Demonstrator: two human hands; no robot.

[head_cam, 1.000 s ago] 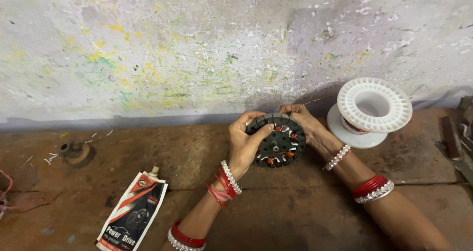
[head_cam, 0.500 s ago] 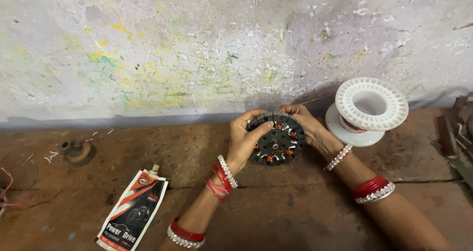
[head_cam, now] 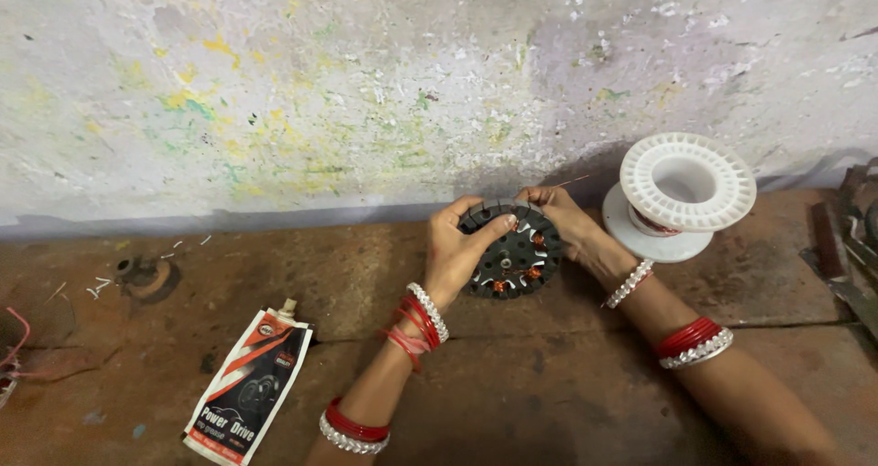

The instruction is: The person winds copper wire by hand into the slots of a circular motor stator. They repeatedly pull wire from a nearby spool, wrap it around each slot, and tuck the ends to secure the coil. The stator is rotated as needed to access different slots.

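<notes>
Holding a round dark stator core (head_cam: 512, 251) between both hands, we keep it tilted up near the far wall (head_cam: 366, 91). Our left hand (head_cam: 457, 251) grips its left rim with the thumb across the face. Our right hand (head_cam: 558, 219) pinches the top edge, where a thin copper wire (head_cam: 572, 182) sticks out. A white plastic spool (head_cam: 686, 187) stands just right; a grease tube (head_cam: 247, 384) lies near left.

White plastic spool (head_cam: 686, 192) at right, against paint-flecked wall (head_cam: 320, 91). Squeezed red-white-black tube (head_cam: 249, 384) lower left on brown floor (head_cam: 549, 384). Round rusty metal part (head_cam: 146, 276) far left.
</notes>
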